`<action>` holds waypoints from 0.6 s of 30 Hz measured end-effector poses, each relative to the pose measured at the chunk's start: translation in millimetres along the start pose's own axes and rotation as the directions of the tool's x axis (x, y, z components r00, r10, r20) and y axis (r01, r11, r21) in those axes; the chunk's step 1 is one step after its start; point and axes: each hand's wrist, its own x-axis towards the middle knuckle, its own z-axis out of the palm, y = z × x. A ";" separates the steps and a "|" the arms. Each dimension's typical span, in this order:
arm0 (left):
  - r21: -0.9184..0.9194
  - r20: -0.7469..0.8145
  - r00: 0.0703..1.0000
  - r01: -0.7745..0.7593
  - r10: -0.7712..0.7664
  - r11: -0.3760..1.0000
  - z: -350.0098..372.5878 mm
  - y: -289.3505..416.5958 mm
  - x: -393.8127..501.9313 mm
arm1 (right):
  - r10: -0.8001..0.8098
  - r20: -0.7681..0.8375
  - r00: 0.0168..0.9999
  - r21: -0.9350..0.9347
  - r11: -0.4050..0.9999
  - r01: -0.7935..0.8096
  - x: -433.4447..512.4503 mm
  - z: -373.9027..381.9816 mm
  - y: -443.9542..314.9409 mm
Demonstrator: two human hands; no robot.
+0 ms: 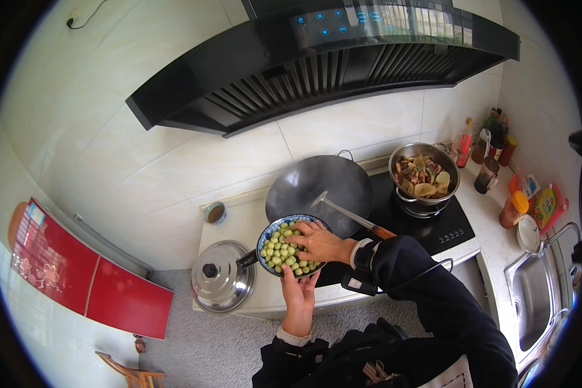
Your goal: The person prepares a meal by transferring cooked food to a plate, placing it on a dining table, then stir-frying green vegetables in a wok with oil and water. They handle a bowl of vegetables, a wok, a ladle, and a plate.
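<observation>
A blue-patterned bowl (pixel 263 228) full of round green vegetables (pixel 280 250) is held up at the near side of a steaming wok (pixel 291 186). My left hand (pixel 298 296) grips the bowl from its near rim and underside. My right hand (pixel 317 241) lies on top of the green vegetables, its fingers spread among them. A metal spatula (pixel 347 213) with a wooden handle rests in the wok, the handle pointing to the right over the rim. The wok's black handle (pixel 246 260) shows left of the bowl.
A metal pot (pixel 453 186) of cooked food stands on the cooktop (pixel 458 220). The steel lid (pixel 223 291) and a small cup (pixel 216 213) are at the left. Bottles (pixel 463 145), jars and a sink (pixel 533 300) line the right. A black range hood (pixel 320 92) hangs above.
</observation>
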 end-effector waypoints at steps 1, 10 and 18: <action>0.003 -0.003 1.000 -0.001 0.001 1.000 -0.1 -0.3 -0.4 | -0.003 0.004 1.000 -0.007 1.000 0.003 -0.1 0.8 0.6; -0.005 0.020 1.000 0.011 -0.011 1.000 -2.6 -1.2 7.0 | 0.059 0.067 0.996 0.001 0.998 -0.059 4.9 3.3 7.1; 0.008 -0.019 1.000 0.009 -0.008 1.000 -2.6 -3.1 16.0 | 0.029 0.035 0.999 0.002 1.000 -0.029 9.7 6.6 22.5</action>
